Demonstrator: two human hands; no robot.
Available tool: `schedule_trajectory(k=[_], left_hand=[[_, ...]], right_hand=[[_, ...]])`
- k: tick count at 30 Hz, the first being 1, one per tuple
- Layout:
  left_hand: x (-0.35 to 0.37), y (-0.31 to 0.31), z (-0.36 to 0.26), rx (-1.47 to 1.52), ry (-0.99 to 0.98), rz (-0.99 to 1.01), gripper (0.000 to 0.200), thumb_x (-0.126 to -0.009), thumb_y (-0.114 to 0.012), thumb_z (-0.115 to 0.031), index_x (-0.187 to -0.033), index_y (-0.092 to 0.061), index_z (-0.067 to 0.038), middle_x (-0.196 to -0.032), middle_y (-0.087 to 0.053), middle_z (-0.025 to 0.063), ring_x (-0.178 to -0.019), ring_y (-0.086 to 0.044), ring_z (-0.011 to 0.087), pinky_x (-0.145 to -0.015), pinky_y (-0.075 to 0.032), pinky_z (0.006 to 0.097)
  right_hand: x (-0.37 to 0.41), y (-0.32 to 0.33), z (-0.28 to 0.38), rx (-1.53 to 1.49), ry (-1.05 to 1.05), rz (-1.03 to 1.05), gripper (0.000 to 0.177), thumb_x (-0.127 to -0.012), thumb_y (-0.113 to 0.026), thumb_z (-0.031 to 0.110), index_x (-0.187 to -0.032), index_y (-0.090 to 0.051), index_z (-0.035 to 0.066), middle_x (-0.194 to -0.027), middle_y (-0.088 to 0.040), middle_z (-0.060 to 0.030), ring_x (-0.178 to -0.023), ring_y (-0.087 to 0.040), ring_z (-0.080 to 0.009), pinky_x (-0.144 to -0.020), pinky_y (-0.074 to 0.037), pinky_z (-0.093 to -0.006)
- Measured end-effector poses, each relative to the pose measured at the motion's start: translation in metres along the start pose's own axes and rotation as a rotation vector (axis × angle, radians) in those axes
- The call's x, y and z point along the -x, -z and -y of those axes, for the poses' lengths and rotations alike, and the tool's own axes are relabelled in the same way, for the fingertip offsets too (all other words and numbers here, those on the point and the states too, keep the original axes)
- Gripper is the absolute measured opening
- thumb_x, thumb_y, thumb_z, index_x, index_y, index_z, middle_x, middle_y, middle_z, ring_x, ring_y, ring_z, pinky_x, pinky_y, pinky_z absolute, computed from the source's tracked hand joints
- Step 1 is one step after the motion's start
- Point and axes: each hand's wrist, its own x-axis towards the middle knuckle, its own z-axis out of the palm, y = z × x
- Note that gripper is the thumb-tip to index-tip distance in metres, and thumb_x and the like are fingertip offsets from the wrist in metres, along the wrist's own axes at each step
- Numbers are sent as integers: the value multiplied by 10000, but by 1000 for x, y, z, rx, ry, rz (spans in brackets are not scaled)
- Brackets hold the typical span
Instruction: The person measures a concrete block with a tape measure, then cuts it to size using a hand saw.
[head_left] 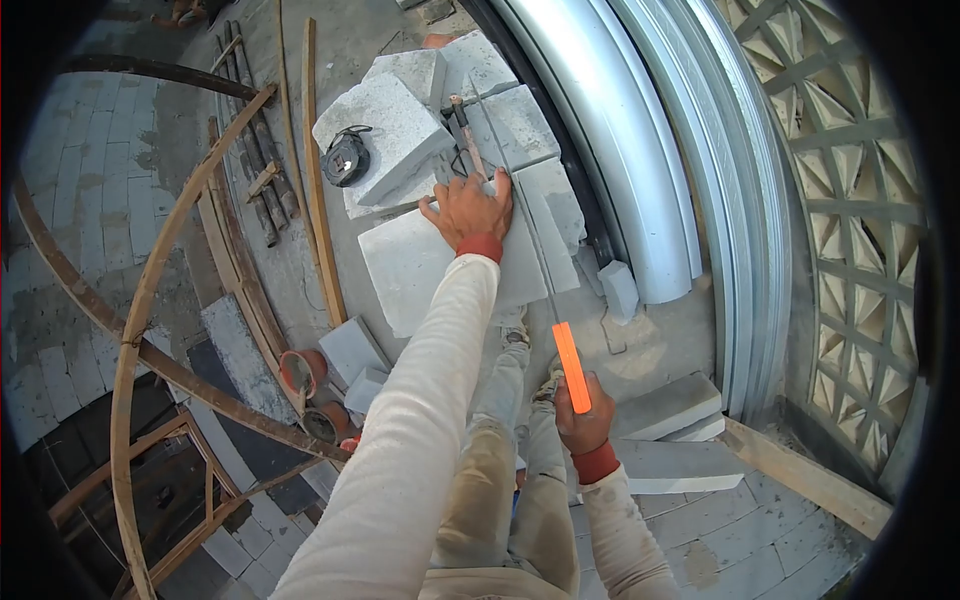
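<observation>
- Left hand [468, 212] is spread flat, fingers splayed, pressing down on the big pale block [410, 270], which lies on the concrete floor [650, 345] among other blocks.
- Right hand [585, 420] is closed tight round the orange handle of the saw [572, 370]. The thin blade runs up along the block's right side, just beside the left fingers.
- I'd keep palm weight on so the block can't rock, with fingertips off the blade line.
- Long, easy strokes with the blade upright probably track straighter.
- The tape measure [345, 158] sits on a neighbouring block, out of the way.
</observation>
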Motion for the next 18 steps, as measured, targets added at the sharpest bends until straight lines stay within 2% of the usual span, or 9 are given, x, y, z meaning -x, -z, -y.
schedule_trajectory(k=[3, 6, 8, 13, 15, 16, 18], left_hand=[[-3, -4, 0, -6, 4, -19, 541, -985, -532, -582, -1095, -821, -138, -1084, -748, 79, -1165, -576, 276, -1172, -208, 562], [-2, -6, 1, 13, 3, -31, 547, -984, -531, -585, -1102, -819, -136, -1078, -748, 86, -1163, -577, 278, -1172, -207, 564], [0, -4, 3, 36, 3, -17, 553, -982, -530, -585, -1103, -819, -129, -1072, -747, 94, -1161, -577, 279, -1173, -206, 565], [-1, 1, 0, 50, 0, -16, 556, -983, -528, -564, -1089, -819, -103, -1050, -743, 108, -1152, -581, 282, -1172, -209, 567], [-1, 3, 1, 18, 24, 33, 564, -988, -514, -582, -1133, -814, -127, -1124, -744, 101, -1197, -574, 294, -1172, -207, 572], [-3, 2, 0, 9, 34, 53, 569, -991, -507, -592, -1154, -812, -139, -1161, -745, 97, -1220, -571, 300, -1172, -207, 574], [-2, 1, 1, 33, 14, 18, 558, -989, -517, -566, -1111, -818, -112, -1098, -745, 112, -1175, -580, 292, -1169, -212, 573]], right_hand=[[9, 9, 8, 46, 72, -19, 108, -917, -707, 97, -879, -635, 27, -748, -645, -146, -602, -660, -353, -547, -518, -414], [65, 34, -12, 211, 186, 12, 119, -923, -705, 91, -859, -630, 24, -749, -631, -154, -592, -636, -368, -536, -499, -408], [85, 41, -17, 241, 134, 14, 131, -924, -708, 95, -849, -628, 22, -740, -617, -150, -579, -621, -370, -527, -486, -411], [28, 13, -7, 132, 81, -18, 136, -913, -710, 101, -842, -626, 20, -709, -583, -130, -546, -598, -355, -504, -469, -423], [20, 10, -8, 134, 97, -8, 139, -908, -710, 102, -838, -624, 19, -703, -579, -127, -542, -601, -346, -497, -466, -426], [29, 15, -12, 186, 118, 10, 138, -919, -691, 97, -843, -608, 18, -684, -559, -129, -532, -584, -351, -498, -461, -420], [71, 32, -25, 297, 150, 41, 138, -939, -653, 88, -852, -574, 16, -644, -520, -133, -512, -549, -362, -500, -449, -409]])
